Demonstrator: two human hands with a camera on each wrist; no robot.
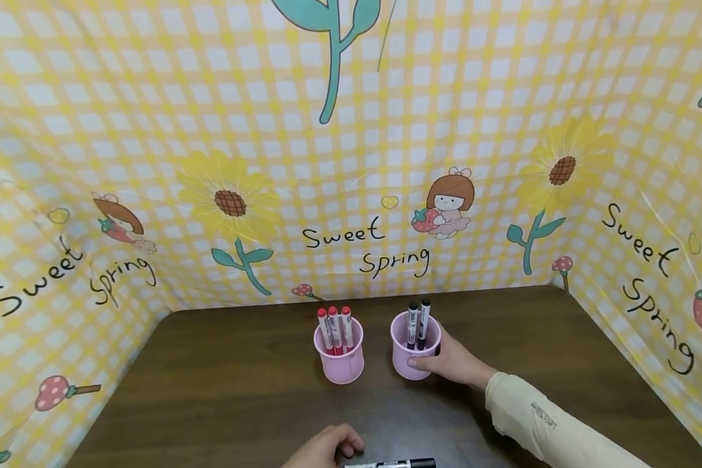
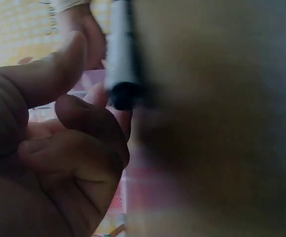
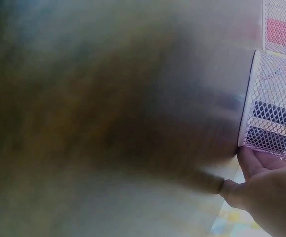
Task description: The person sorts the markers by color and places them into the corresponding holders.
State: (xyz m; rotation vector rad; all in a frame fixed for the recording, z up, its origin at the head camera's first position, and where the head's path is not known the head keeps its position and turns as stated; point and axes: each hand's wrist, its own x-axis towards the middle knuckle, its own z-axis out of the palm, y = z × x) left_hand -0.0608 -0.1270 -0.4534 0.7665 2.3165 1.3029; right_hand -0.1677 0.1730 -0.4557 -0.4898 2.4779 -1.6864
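Note:
Two black-capped markers stand in a pink mesh pen holder at the back of the table. Its right side is gripped by my right hand, thumb across the front and the other fingers largely hidden. In the right wrist view, fingers touch the mesh of this pen holder. My left hand is at the bottom edge, some fingers curled. Beside it lies a black-capped marker, partly cut off. In the left wrist view, the thumb is apart from this marker.
Left of the gripped holder stands a second pink pen holder with three red-capped markers. The dark brown table meets yellow checked cloth at the back and sides.

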